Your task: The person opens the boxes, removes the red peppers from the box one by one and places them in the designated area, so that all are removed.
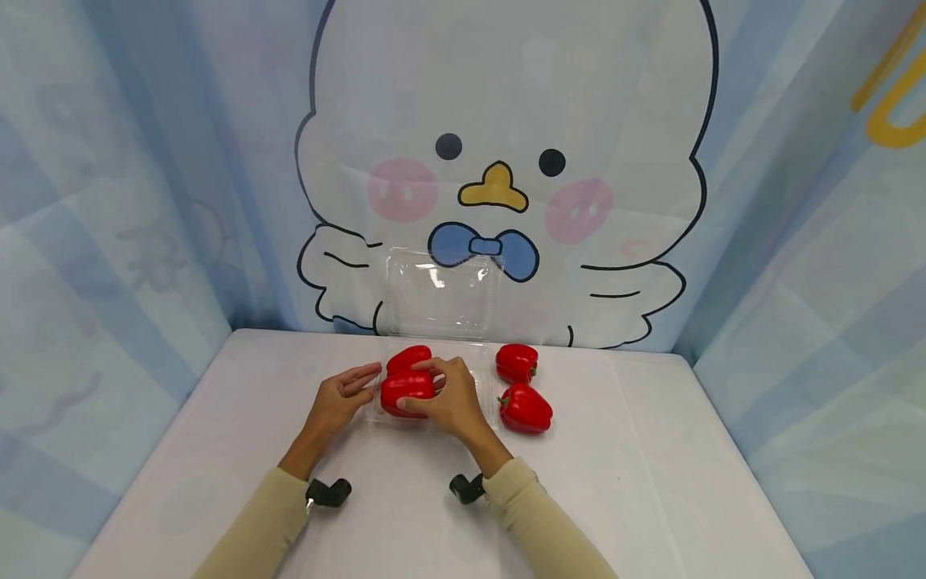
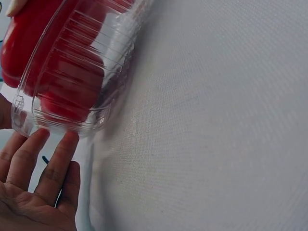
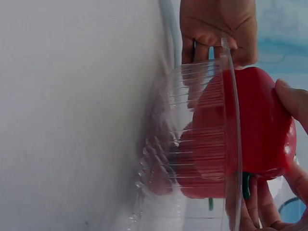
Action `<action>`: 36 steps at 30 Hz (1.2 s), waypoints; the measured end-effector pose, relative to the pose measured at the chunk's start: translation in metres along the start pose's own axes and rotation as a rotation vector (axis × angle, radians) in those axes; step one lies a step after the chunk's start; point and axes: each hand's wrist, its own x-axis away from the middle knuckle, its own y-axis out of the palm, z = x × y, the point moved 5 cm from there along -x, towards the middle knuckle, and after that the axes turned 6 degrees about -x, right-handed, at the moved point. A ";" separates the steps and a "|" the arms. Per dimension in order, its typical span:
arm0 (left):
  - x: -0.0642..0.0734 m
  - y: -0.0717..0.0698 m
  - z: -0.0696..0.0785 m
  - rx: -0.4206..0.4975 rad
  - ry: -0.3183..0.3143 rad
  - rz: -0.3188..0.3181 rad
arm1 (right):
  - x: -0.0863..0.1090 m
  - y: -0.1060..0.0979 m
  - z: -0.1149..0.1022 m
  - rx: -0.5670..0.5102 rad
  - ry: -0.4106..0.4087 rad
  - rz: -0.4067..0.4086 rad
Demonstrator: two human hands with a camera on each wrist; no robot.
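Observation:
My right hand (image 1: 454,396) grips a red bell pepper (image 1: 407,392) with the thumb in front and the fingers at its far side. That pepper is partly inside a clear plastic clamshell box (image 3: 204,86), above its rim in the right wrist view. A second red bell pepper (image 1: 407,359) lies in the box behind it. My left hand (image 1: 340,406) is at the box's left end. Its fairly straight fingers (image 2: 61,156) touch the ribbed outer wall, and the thumb is near the rim.
The box's transparent lid (image 1: 441,297) stands raised at the back, before the curtain with a cartoon bird. Two more red bell peppers, one behind (image 1: 516,363) and one in front (image 1: 526,409), lie on the white table (image 1: 622,482) right of the box.

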 end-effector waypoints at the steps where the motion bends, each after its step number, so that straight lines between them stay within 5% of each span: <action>1: 0.000 0.000 0.000 0.001 0.003 0.001 | 0.001 -0.002 -0.001 -0.003 -0.002 0.001; 19: -0.002 -0.003 -0.003 0.032 0.008 -0.004 | 0.008 -0.036 -0.022 -0.036 -0.037 0.057; 36: -0.002 -0.004 -0.001 0.046 -0.007 -0.009 | 0.001 -0.085 -0.011 -0.012 -0.050 0.185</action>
